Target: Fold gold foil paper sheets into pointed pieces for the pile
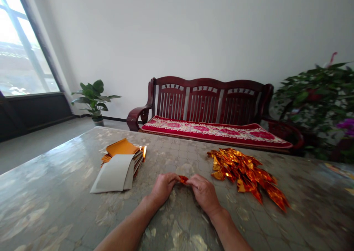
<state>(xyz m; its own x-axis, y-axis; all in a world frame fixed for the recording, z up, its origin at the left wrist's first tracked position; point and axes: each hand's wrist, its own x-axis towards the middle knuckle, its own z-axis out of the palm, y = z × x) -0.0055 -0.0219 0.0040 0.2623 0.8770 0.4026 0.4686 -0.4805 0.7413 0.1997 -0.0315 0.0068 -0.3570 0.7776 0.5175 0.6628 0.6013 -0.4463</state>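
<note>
A small piece of shiny orange foil [183, 179] is stretched between my two hands over the middle of the table. My left hand [164, 186] pinches its left end, and my right hand [204, 192] pinches the right end. To the left lies a stack of orange foil sheets [121, 147], with pale grey-white sheets [113, 173] on its near side. On the right rests a heap of folded, crinkled orange foil pieces [243, 170]. The fingertips cover both ends of the held piece.
The table [69, 170] has a glossy, patterned cover. Behind it stands a dark red wooden bench [204, 103] with a red floral mat [215, 130]. A potted plant [94, 96] is at the back left, leafy plants [318, 100] at the right.
</note>
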